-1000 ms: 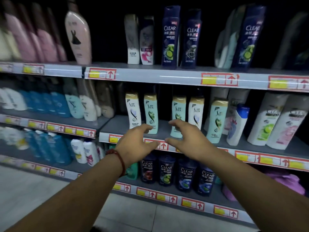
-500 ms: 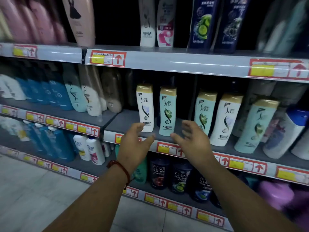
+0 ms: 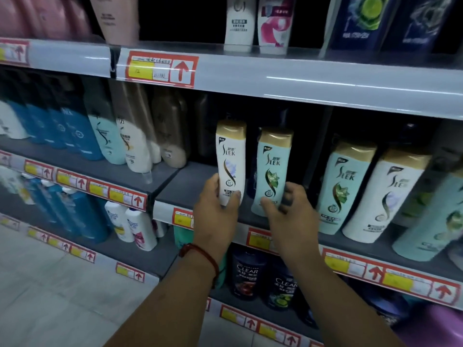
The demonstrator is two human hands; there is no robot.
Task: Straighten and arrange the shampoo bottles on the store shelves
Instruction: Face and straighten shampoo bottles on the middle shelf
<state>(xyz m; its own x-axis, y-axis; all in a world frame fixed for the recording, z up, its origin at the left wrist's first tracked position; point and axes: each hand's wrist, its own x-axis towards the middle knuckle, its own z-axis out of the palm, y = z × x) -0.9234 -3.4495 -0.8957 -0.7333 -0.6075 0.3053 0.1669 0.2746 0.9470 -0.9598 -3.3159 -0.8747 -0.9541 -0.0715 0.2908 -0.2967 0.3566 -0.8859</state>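
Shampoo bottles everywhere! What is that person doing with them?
A person is tidying a store shelf. Their left hand grips the white Slek bottle near its bottom, and their right hand grips the green Slek bottle beside it. Both bottles are upright at the middle shelf. To the right, two more Slek bottles stand untouched.

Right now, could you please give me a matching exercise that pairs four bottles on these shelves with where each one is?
Bottles
1. leftmost white SLEK bottle
2. leftmost mint SLEK bottle
3. dark CLEAR bottle
4. pink-and-white bottle

Places
A. on the top shelf
B. gripped by the left hand
C. on the lowest shelf in view
D. gripped by the right hand

Pairs: 1-B, 2-D, 3-C, 4-A.
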